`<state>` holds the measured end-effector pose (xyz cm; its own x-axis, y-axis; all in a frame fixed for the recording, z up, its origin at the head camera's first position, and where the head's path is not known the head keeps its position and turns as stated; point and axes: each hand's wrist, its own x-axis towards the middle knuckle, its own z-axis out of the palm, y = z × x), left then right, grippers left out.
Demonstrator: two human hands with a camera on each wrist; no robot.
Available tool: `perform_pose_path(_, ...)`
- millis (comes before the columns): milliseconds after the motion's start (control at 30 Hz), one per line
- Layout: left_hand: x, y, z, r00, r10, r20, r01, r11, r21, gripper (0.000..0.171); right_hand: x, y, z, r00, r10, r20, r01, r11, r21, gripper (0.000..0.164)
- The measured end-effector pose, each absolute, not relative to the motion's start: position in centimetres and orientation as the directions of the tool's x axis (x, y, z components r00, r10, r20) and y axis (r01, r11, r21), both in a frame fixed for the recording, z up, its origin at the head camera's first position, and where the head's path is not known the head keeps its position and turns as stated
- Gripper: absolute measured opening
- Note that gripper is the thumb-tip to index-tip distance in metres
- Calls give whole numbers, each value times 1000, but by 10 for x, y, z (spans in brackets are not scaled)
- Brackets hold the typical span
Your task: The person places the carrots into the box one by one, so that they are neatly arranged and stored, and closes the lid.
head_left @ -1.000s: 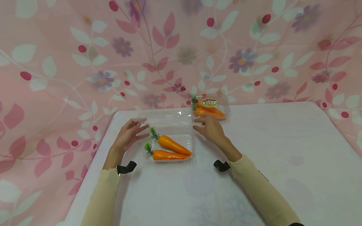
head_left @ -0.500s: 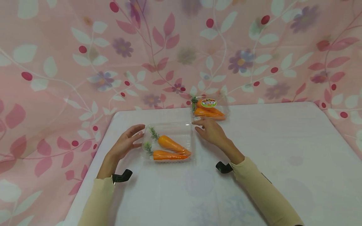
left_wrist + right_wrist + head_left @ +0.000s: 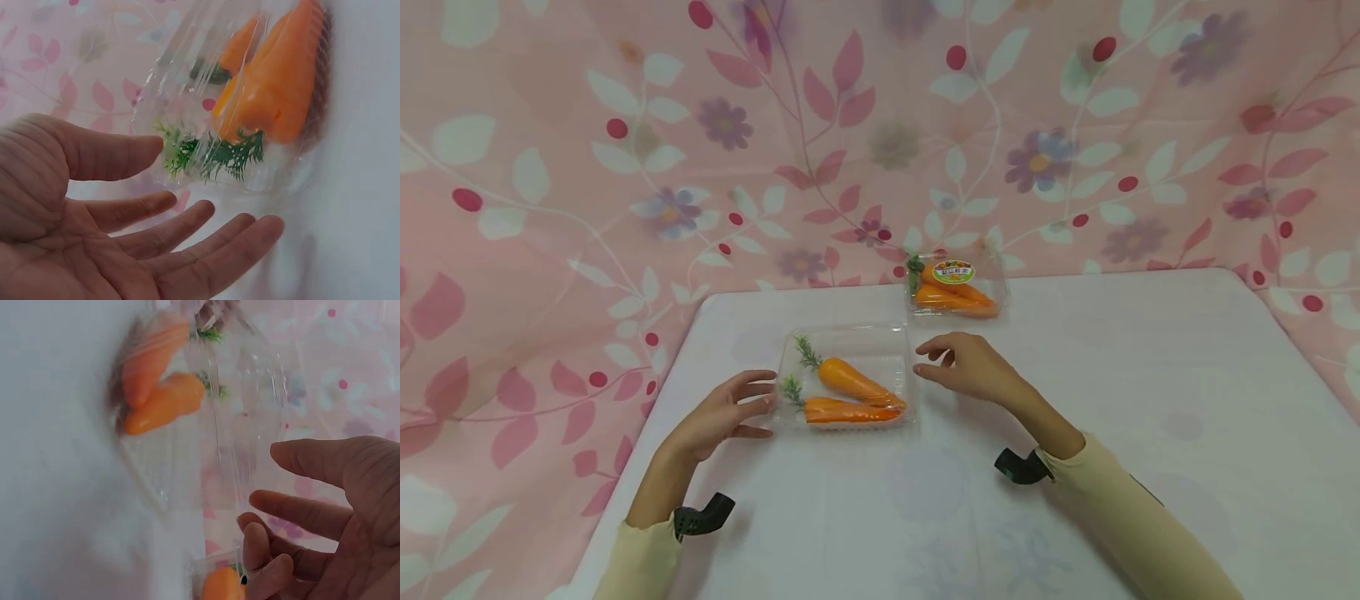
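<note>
A clear plastic clamshell box [image 3: 883, 343] lies on the table with its lid down over two orange carrots, an upper carrot [image 3: 853, 382] and a lower carrot [image 3: 848, 411]. Both have green leafy tops towards the left. My left hand [image 3: 718, 421] is at the box's left side, fingers spread and fingertips right by its wall. In the left wrist view, that hand's thumb and fingers [image 3: 206, 265] are apart with nothing between them. At the box's right edge hovers my right hand [image 3: 977, 367], fingers loosely bent and holding nothing.
Behind and to the right stands a second closed clear box with carrots [image 3: 955, 302] and an oval label [image 3: 953, 272]. A white-covered table [image 3: 1150, 375] runs back to a pink floral cloth [image 3: 880, 125]. Black wrist cameras [image 3: 703, 517] sit at both cuffs.
The raised clear lid has come down over the carrots. My left hand has drawn down along the box's left side, and my right hand has moved slightly down and right.
</note>
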<state>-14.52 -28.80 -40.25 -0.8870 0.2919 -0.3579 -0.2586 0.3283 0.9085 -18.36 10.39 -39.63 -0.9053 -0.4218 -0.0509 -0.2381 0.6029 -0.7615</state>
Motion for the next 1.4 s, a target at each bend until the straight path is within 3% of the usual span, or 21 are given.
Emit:
perform_pose_path(267,-133,-287,-400,-849,314,-426,-339,296,893,61,-167,100,-407,-892,-423,-159,-135,585,-800,31)
perform_pose_path(500,-129,-283,-397,-827,318,-463,-371,309,876,43,-161,99,-416,-863,-447,-236,-50,539,-841,24)
perform_pose_path(800,-126,-277,-396,-786,306,-537,-465,279,840,48,-158,96,-421,-790,-494,-362,105,474,-874,26)
perform_pose_path(1033,-123,-274,-396,-791,302,-532,-470,257,844,42,-154,93,-420,-759,-491,-427,194,455,-869,32)
perform_pose_path(1400,-125,-268,-398,-811,276,-515,-446,277,851,27,-152,86,-422,-756,-486,-438,272,375,-886,25)
